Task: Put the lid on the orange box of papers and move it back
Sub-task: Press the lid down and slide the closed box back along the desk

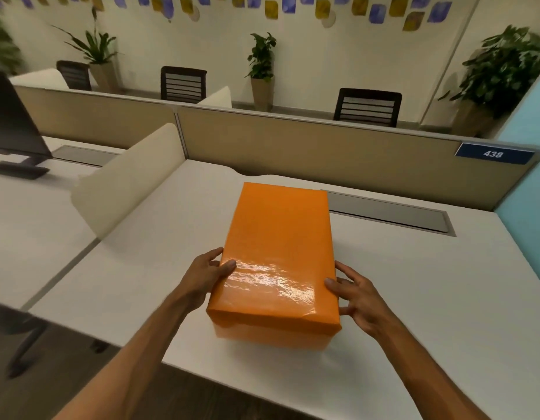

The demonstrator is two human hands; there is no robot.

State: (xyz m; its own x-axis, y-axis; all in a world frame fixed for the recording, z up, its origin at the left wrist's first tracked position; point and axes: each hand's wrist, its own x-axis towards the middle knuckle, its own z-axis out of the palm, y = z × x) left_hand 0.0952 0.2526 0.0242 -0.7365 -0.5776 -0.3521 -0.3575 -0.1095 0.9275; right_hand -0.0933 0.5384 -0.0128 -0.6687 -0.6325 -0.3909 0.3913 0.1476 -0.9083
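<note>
The orange box (268, 334) stands on the white desk (429, 298) with its glossy orange lid (278, 250) on top, covering it fully; no papers show. My left hand (211, 274) grips the lid's near left edge, thumb on top and fingers down the side. My right hand (353, 295) is at the near right edge, thumb touching the lid's top corner, fingers spread along the side. The box lies lengthwise, pointing away from me.
A beige divider panel (323, 147) with a blue "438" sign (493, 153) closes the desk's far side. A grey cable tray (390, 212) runs behind the box. A curved cream side screen (129, 177) stands left; beyond it, a monitor (11, 122) and keyboard (18, 169).
</note>
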